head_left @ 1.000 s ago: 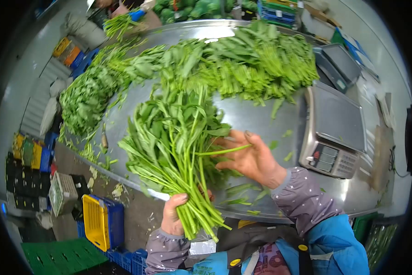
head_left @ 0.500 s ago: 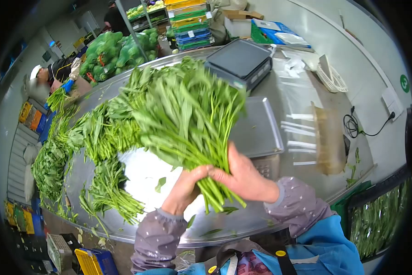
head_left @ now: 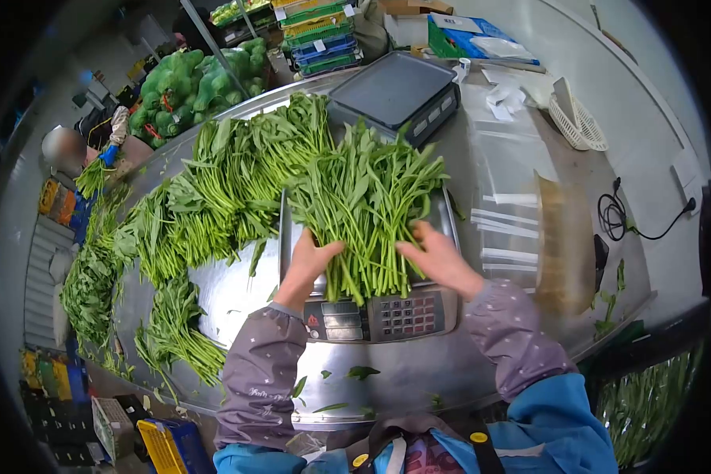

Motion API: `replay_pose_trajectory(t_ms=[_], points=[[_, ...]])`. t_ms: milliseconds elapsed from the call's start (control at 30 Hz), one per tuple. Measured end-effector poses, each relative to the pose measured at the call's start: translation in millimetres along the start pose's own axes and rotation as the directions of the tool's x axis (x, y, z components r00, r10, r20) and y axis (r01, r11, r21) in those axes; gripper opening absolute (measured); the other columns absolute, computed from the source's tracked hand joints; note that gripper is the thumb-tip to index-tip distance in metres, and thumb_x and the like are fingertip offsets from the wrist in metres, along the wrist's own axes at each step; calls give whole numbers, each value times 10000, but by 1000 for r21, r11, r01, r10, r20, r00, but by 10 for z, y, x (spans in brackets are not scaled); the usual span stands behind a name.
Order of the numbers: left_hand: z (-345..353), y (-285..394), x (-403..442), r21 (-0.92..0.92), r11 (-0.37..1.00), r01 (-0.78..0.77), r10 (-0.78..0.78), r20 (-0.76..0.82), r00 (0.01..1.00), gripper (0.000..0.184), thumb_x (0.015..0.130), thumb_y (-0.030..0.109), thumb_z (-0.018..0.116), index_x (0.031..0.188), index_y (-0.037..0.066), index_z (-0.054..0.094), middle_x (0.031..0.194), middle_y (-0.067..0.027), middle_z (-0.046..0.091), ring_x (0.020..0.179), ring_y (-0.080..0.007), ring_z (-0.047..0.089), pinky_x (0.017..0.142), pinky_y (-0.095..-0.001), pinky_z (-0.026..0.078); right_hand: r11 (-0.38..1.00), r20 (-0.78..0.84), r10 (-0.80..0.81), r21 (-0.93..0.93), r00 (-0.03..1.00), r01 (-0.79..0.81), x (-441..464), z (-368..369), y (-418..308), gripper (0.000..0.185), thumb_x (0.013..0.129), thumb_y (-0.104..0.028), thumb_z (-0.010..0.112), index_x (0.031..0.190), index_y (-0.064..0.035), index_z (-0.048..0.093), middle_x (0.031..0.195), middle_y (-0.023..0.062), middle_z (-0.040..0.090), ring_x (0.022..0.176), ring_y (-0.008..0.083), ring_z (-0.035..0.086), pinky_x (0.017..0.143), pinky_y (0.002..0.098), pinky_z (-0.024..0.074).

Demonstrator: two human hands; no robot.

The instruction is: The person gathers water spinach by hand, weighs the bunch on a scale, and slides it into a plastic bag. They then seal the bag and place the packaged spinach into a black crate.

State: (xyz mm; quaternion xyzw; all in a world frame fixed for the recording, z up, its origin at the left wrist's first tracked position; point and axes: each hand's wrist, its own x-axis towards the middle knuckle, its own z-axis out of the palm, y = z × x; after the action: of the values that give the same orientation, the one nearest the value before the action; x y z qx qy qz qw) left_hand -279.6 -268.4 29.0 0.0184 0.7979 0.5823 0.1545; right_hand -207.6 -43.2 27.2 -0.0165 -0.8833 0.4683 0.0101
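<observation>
A bunch of leafy green vegetables with long stems (head_left: 363, 205) lies spread on the metal pan of a weighing scale (head_left: 448, 225), its cut ends toward me. At the left edge of the stems is my left hand (head_left: 308, 265), thumb apart from the fingers and pointing inward. My right hand (head_left: 442, 261) is at the right edge in a similar pose, thumb near the stems. Leaves and stems partly hide the fingertips on both sides. The scale's keypad (head_left: 407, 314) shows below the stem ends.
More bunches of greens (head_left: 205, 213) line the table's left side. Behind stands a second scale (head_left: 395, 91). Plastic bags (head_left: 505, 205), a white basket (head_left: 578, 126) and a black cable (head_left: 612, 213) are at right. A person in a white cap (head_left: 63, 146) handles greens at far left.
The bunch, held up in both hands before, has come down onto the scale pan and spread out. My hands have moved apart to its two sides, uncovering the scale's keypad.
</observation>
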Motion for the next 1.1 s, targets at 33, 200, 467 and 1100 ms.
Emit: replay_pose_trajectory(t_ms=[33, 200, 467, 1100], points=[[-80, -6, 0, -4, 999, 41, -41, 10, 999, 501, 732, 123, 626, 1145, -83, 431, 1038, -137, 557, 934, -189, 530, 828, -290, 404, 1000, -59, -8, -17, 998, 7, -73, -91, 39, 532, 807, -375, 563, 1106, 51, 451, 888, 225, 606, 799, 346, 610, 692, 375, 480], [-389, -219, -215, -169, 983, 67, -68, -3, 998, 657, 790, 177, 581, 1301, -85, 262, 1190, -193, 462, 993, -214, 510, 818, -292, 421, 983, -267, 55, -153, 962, -98, -573, -686, 472, 498, 744, -237, 641, 1138, 23, 481, 1035, 180, 577, 851, 274, 577, 748, 346, 457], [-788, -281, -506, -286, 955, 80, -99, -50, 994, 499, 824, 133, 541, 1267, 1, 355, 1208, -120, 450, 1022, -178, 486, 840, -290, 415, 560, -426, 170, -700, 888, -443, -1336, -774, 1036, 713, 706, -185, 650, 1299, -18, 290, 1252, 174, 383, 1113, 343, 398, 880, 383, 378], [-819, -368, -600, -293, 955, 43, -22, 74, 997, 414, 853, 130, 514, 1223, -18, 403, 1133, -116, 502, 1000, -174, 500, 836, -280, 421, 673, -555, 334, -426, 762, -605, -1562, -990, 1118, 705, 716, -2, 548, 1334, -10, 208, 1077, 258, 505, 977, 360, 525, 786, 427, 424]])
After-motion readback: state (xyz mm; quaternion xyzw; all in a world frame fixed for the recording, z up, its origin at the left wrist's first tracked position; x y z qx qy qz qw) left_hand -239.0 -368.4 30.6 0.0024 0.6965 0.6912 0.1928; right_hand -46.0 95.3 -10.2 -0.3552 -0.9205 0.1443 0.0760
